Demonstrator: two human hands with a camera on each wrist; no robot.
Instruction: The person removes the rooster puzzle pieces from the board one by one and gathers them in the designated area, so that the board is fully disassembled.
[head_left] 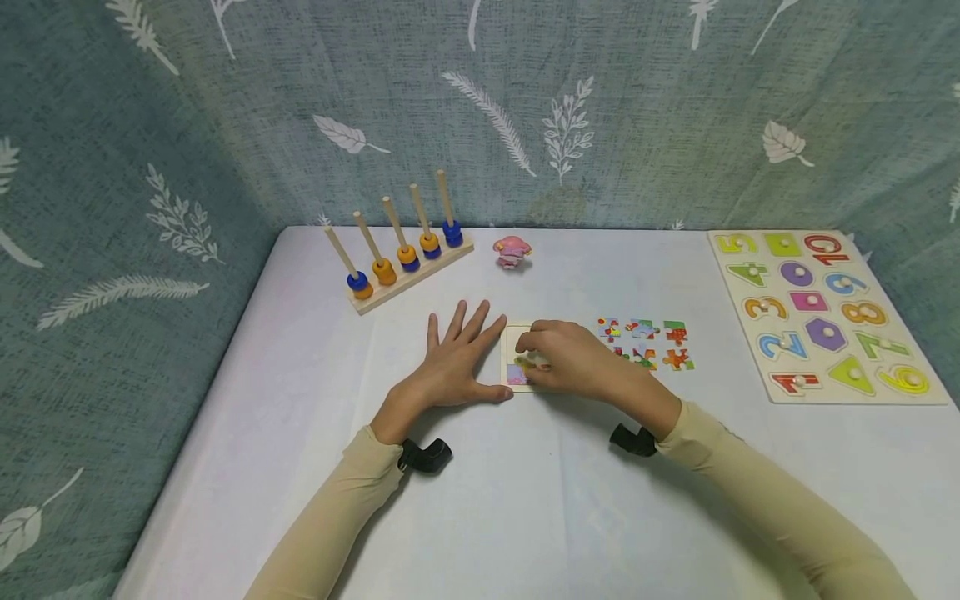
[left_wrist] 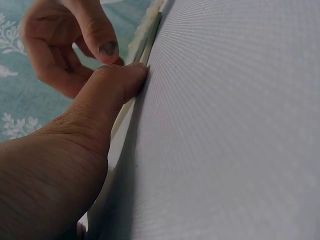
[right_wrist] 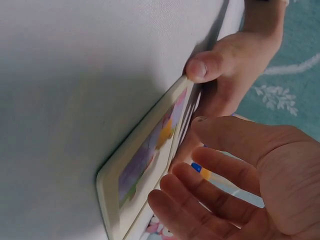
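Note:
A small wooden puzzle tray (right_wrist: 150, 117) lies flat on the white table, with joined picture pieces (right_wrist: 139, 170) along its near side. My left hand (head_left: 455, 360) is spread on the table at the tray's left edge, its thumb and index fingertip touching the tray corners. Over the tray hovers my right hand (head_left: 573, 357), fingers loosely curved and thumb apart; in the right wrist view nothing shows between them. Several loose jigsaw pieces (head_left: 676, 332) lie right of the tray, some partly hidden by the right hand.
At the back left stands a wooden peg stand (head_left: 412, 279) with blue and orange rings. A pink toy figure (head_left: 512, 250) sits behind the tray. On the right lies a number-and-shape peg board (head_left: 813, 350). Patterned green cloth (head_left: 420, 108) hangs behind the table.

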